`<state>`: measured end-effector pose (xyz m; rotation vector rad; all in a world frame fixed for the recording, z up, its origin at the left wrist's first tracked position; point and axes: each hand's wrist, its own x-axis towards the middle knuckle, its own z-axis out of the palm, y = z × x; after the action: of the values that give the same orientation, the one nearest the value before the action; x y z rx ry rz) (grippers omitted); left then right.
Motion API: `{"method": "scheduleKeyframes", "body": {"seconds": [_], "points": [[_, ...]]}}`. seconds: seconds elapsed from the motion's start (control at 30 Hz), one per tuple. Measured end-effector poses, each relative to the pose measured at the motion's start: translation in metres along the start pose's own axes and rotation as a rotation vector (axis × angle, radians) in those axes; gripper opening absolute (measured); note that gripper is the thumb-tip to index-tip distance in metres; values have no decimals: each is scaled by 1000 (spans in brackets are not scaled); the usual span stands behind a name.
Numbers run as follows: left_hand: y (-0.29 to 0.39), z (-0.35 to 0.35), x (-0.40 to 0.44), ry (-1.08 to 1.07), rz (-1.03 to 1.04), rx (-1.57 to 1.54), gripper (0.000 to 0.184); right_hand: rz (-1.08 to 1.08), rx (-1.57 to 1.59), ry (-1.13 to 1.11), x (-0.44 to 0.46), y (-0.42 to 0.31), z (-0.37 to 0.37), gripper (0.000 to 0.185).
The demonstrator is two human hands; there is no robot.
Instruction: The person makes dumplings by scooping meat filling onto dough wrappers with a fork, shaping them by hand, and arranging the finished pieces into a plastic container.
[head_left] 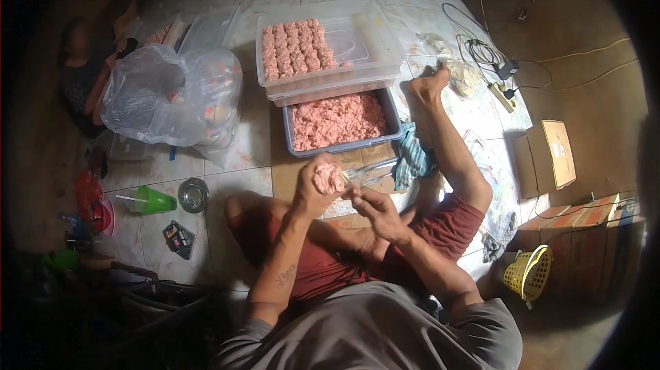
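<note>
A lump of pink minced meat (329, 178) sits in my left hand (309, 194), whose fingers are curled round it. Close by on the right, my right hand (382, 214) is closed in a pinch, its fingertips pointing at the lump. Pale thin sticks show between the lump and these fingertips; what exactly the pinch holds is too small to make out. Just beyond both hands, a grey-blue tub (293, 149) holds loose minced meat (337, 122). Behind it, a clear plastic container (371, 71) carries rows of shaped meat lumps (294, 48) on its left side.
A striped cloth (410, 157) lies right of the tub. Left are a plastic bag (148, 105), green cup (157, 201) and glass ashtray (194, 194). Cables with a power strip (503, 97) and a yellow basket (528, 274) are at right. Another person (86, 81) sits at far left.
</note>
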<state>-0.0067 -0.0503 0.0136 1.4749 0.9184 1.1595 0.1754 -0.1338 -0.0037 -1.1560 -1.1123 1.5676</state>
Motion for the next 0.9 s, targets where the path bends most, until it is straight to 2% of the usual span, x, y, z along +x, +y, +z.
{"method": "scheduleKeyframes", "body": {"seconds": [0.03, 0.1, 0.17, 0.23, 0.27, 0.3, 0.37, 0.4, 0.43, 0.47, 0.5, 0.53, 0.57, 0.6, 0.63, 0.7, 0.73, 0.77, 0.83, 0.87, 0.9], "points": [[-7, 5, -3, -73, -12, 46, 40, 2, 1, 4, 3, -1, 5, 20], [-20, 13, -3, -4, -37, 21, 43, -494, -675, 235, 14, -5, 8, 21], [-24, 15, 0, 225, -28, 24, 57, -427, -748, 264, 8, -14, -1, 24], [1, 1, -1, 204, -63, 25, 61, -324, -591, 248, 0, -17, -11, 23], [2, -8, -3, 203, -10, -53, 61, -285, -367, 233, -5, -1, -16, 20], [6, -13, -4, 197, 41, -129, 61, -282, -366, 232, -8, 0, -13, 20], [12, -3, -3, 196, -26, -340, 58, -216, -240, 96, -12, 2, -7, 18], [6, 2, -4, 109, 5, -185, 56, -288, -337, 88, -8, -7, 6, 15], [0, 8, -4, 21, 38, -31, 54, -312, -259, 159, -2, -1, 19, 15], [-5, 16, -4, 48, 55, -12, 39, -413, -435, 227, 9, 1, 26, 13], [-9, 21, 0, 47, 56, -14, 39, -513, -612, 293, 20, -1, 26, 12], [-12, 24, 9, 188, 32, 135, 38, -513, -612, 292, 24, -9, 25, 12], [-16, 24, 13, 329, 3, 286, 38, -396, -694, 292, 24, -18, 23, 14], [-16, 20, 16, 306, -55, 395, 47, -279, -775, 290, 23, -22, 21, 17], [-14, 12, 17, 309, -53, 395, 47, -343, -821, 222, 23, -20, 8, 14], [-13, -10, 7, 99, -128, -209, 51, -349, -737, 260, 8, -20, -8, 16], [-4, -20, 3, 123, -60, -82, 50, -179, -650, 264, -5, -43, -4, 15], [5, -30, -1, 156, 3, 47, 50, -172, -650, 258, -13, -54, -2, 15], [3, -35, 1, 64, -76, 67, 44, -152, -636, 271, -23, -64, 2, 14], [2, -35, 1, 66, -78, 68, 44, -284, -621, 232, -22, -59, 3, 14], [1, -31, 2, 50, -108, 274, 42, -283, -621, 230, -21, -60, 6, 14]]}}
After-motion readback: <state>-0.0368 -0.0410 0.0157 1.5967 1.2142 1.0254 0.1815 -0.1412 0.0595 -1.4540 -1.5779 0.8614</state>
